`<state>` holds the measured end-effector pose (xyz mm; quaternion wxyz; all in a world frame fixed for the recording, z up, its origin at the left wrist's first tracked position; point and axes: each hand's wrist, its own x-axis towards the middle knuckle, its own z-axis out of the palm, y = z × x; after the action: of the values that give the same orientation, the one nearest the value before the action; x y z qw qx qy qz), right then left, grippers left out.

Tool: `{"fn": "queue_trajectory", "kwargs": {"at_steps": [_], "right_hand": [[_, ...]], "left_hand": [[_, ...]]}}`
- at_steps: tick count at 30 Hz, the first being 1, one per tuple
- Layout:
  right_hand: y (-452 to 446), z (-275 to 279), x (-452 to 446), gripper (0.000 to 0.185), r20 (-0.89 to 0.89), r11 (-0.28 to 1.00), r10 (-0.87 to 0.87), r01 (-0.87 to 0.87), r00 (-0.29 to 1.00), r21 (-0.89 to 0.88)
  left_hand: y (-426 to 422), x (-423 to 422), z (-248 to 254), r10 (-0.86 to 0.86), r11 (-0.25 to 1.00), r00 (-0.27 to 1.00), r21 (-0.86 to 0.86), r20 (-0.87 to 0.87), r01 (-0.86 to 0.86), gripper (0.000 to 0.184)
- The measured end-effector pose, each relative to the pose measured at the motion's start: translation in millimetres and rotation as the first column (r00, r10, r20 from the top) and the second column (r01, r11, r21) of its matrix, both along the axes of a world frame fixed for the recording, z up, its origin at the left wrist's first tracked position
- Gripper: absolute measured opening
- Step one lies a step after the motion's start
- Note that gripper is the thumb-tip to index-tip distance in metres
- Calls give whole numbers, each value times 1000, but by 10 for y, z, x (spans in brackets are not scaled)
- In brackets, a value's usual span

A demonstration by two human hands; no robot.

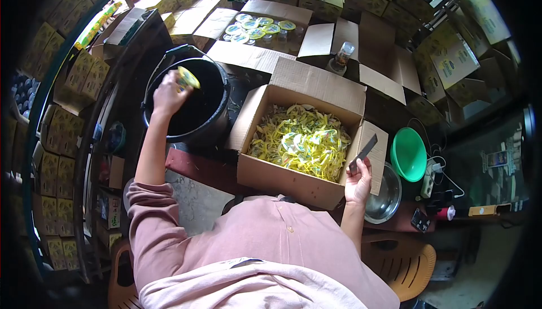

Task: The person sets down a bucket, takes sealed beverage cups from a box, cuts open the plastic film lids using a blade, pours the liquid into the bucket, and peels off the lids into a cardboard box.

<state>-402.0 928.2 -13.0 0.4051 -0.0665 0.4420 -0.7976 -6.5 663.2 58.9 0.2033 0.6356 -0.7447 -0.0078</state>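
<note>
My left hand [169, 95] is over the mouth of a black bucket [224, 97], its fingers closed on a plastic cup with a yellow printed lid [188, 77]. Motion blurs the cup a little. In my right hand [359, 180] is a flat dark blade [367, 149], tilted up to the right; whether it has a handle is hidden by my fingers. Between my hands, an open cardboard box [288, 180] holds a heap of yellow and clear plastic trimmings [302, 142]. My right hand is beside the box's right edge.
Behind the box, another carton [248, 56] holds several cups with printed lids [261, 26]. A glass jar [344, 53] stands near an open carton [389, 63]. To the right are a green bowl [409, 154], a metal bowl [391, 201] and a power strip [428, 186]. Stacked cartons line both sides.
</note>
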Motion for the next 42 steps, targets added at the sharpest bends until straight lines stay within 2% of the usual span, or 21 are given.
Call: {"fn": "queue_trajectory", "kwargs": {"at_steps": [1, 2, 3, 4, 7, 9, 10, 11, 13, 15, 17, 19, 21, 23, 28, 29, 31, 33, 36, 39, 42], "right_hand": [[13, 0, -1, 19, 1, 1000, -2, 2, 1000, 2], [28, -15, -26, 19, -12, 1000, 0, 0, 1000, -9], [45, -6, -30, 19, -15, 1000, -7, 7, 1000, 3], [41, 9, -31, 19, -19, 1000, -11, 12, 1000, 10], [40, 18, -29, 19, -20, 1000, 6, -6, 1000, 12], [38, -26, -59, 19, -15, 1000, 28, -28, 999, 12], [35, -22, -69, 19, -21, 999, 40, -39, 999, 14], [31, -22, -60, 18, -23, 999, 50, -50, 998, 13], [14, -22, 0, 18, -11, 998, 68, -68, 998, 15], [6, -3, 53, 17, 5, 996, 86, -86, 996, 25], [-22, -104, 54, 20, 11, 990, 141, -141, 990, 14], [-58, -134, 105, 22, -2, 985, 173, -173, 985, 11], [-95, -151, 159, 26, 14, 984, 176, -176, 984, 26], [-161, -13, 262, 27, 20, 977, 210, -210, 978, 24], [-370, 195, 294, 26, -101, 980, 183, -190, 978, -65], [-419, 297, 275, 24, -204, 984, 144, -162, 968, -70], [-490, 502, 208, 14, -566, 983, 55, -144, 823, -115], [-547, 626, 88, 14, -906, 997, -50, -35, 421, -72], [-551, 1084, 88, 22, -960, 993, -115, 7, -255, -121], [-587, 1251, 156, 21, -850, 993, -120, -45, -513, -113], [-655, 1207, 177, 19, -816, 994, -110, -77, -568, -81]], "left_hand": [[-31, 26, -43, -9, 979, 999, -203, -48, -1, 49], [-65, 104, -80, -128, 978, 987, 155, -98, 142, 48], [-44, 137, -47, -212, 833, 960, 481, -182, 275, 46], [-35, 115, 40, -77, 724, 984, 669, -160, 165, 48], [-5, 110, -105, -34, 983, 994, 182, 107, 14, 51], [-22, 144, -104, -188, 751, 943, 658, 276, -43, 53], [11, 105, -36, -120, 769, 947, 631, 299, -102, 61], [23, 121, -105, -15, 912, 973, 402, 230, -81, 61], [21, 81, -67, 5, 975, 990, 222, -141, 27, 60], [151, -125, 126, -55, 937, 822, 257, -566, 239, 59], [190, -314, 98, -139, 950, 638, 81, -758, 302, 54], [268, -546, 138, -246, 899, 457, -25, -855, 437, 45], [480, -785, 233, -95, 880, 325, 73, -941, 469, 42], [468, -982, -49, -128, 794, 81, -53, -988, 606, 39], [839, -1673, -43, -301, 732, 196, -94, -933, 675, 59], [879, -1713, -58, -342, 725, 303, -45, -890, 688, 56], [954, -1822, -94, -350, 660, 163, -119, -923, 742, 55], [1009, -1851, -40, -497, 673, 259, -179, -828, 718, 51], [1049, -1827, 47, -601, 685, 415, -173, -683, 708, 58], [1092, -1794, 145, -645, 695, 484, -190, -591, 694, 61], [1114, -1756, 176, -650, 698, 494, -197, -578, 688, 61]]}}
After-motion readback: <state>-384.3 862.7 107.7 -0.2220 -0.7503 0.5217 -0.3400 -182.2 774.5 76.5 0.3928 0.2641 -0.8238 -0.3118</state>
